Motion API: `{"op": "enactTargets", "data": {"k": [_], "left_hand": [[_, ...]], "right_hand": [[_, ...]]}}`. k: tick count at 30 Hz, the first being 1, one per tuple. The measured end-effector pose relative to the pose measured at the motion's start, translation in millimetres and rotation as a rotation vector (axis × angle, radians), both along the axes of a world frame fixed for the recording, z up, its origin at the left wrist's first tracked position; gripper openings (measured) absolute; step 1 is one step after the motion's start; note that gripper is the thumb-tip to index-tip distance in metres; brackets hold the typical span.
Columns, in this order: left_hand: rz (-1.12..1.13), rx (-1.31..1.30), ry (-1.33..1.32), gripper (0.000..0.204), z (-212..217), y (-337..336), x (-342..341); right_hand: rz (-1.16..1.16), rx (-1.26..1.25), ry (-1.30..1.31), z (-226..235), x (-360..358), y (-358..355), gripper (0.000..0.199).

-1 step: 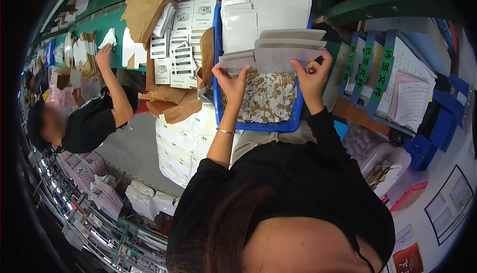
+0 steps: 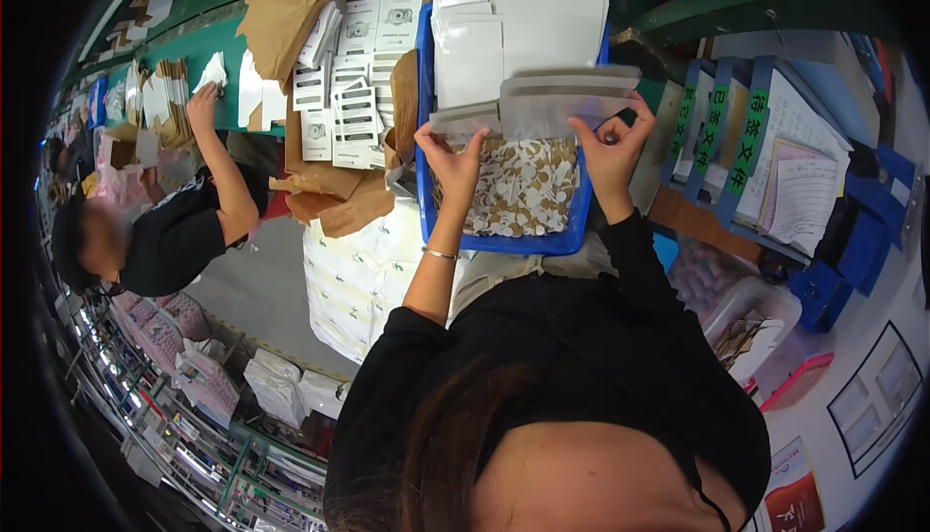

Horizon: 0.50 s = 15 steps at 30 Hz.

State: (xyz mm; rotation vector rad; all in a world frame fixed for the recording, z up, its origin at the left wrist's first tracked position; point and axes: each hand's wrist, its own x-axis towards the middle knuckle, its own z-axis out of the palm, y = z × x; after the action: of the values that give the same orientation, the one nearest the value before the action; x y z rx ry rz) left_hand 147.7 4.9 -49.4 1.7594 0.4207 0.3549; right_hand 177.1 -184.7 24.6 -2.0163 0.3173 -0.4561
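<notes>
Both my hands are over a blue plastic bin (image 2: pixel 422 183). My left hand (image 2: pixel 453 169) pinches the lower edge of a narrow, upright white card (image 2: pixel 465 122) between thumb and fingers. My right hand (image 2: pixel 610 154) grips a wider white card (image 2: pixel 538 117) at its right end, with thumb in front and fingers behind. Its upper edge is blurred, and other card edges show behind it. Whether the two cards are one piece I cannot tell. Small white and brown cardboard scraps (image 2: pixel 523 188) lie loose in the near part of the bin. White card stacks (image 2: pixel 552 28) rest at its far end.
Left of the bin, white printed boxes (image 2: pixel 354 120) sit among brown paper (image 2: pixel 300 9). File holders (image 2: pixel 751 144) with papers stand to the right. A co-worker (image 2: pixel 184 222) at the left reaches onto a green table (image 2: pixel 237 43). A clear tub (image 2: pixel 756 328) is at lower right.
The upright cards have shifted slightly right, and their fanned upper edges now sit closer together and blurred. My right hand has moved a little to the right with them; my left hand is nearly unmoved.
</notes>
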Motion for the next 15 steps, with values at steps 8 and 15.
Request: {"op": "enactTargets", "data": {"k": [8, 15], "left_hand": [[-0.092, -0.031, -0.228, 0.061, 5, 6, -19], [-0.321, -0.070, -0.275, 0.047, 28, 26, -31]], "right_hand": [[0.324, 0.183, 0.254, 4, -30, -31, 0.037], [0.525, 0.032, 0.091, -8, -75, -42, 0.038]]}}
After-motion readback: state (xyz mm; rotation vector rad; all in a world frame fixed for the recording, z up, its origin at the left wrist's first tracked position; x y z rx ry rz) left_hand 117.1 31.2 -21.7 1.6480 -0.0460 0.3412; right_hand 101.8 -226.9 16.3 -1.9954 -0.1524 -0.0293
